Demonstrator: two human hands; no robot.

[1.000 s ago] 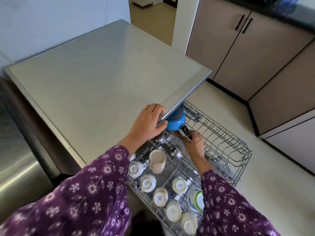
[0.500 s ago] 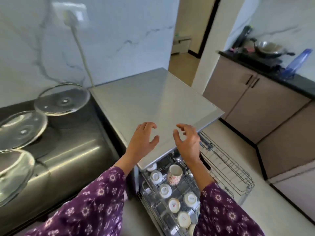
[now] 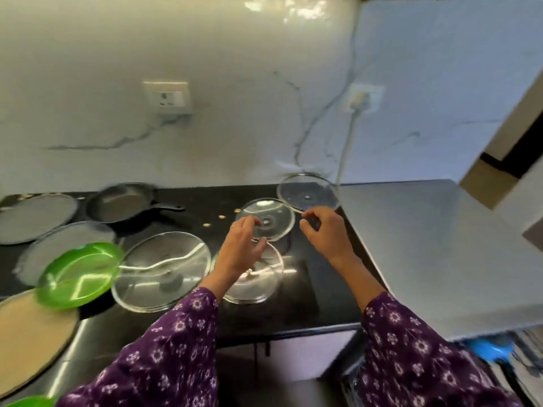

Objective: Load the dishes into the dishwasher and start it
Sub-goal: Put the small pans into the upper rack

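At the centre of the frame, above the black counter [image 3: 311, 292], both my hands hover with fingers loosely curled and nothing in them. My left hand [image 3: 244, 245] hangs over two glass lids. The near lid [image 3: 258, 283] lies under my wrist and palm, and my fingertips reach over the front edge of the middle lid [image 3: 273, 215] just behind it. My right hand [image 3: 326, 233] is just right of the middle lid. Its thumb and forefinger bend toward each other close to the front rim of the far lid [image 3: 308, 195], but the blur keeps me from telling whether they touch it.

Left of my left arm lies a larger lid [image 3: 161, 268], its left edge meeting a green plate [image 3: 79, 273]. A frying pan [image 3: 126, 201] sits at the back of the counter, upper left of my hands, with its handle pointing right. Beside it, at the left edge of the frame, is a grey round pan [image 3: 35, 217].

The dishwasher [image 3: 440, 254] fills the right of the frame with its flat grey top. At lower right a blurred blue item [image 3: 487, 348] shows below its front edge.
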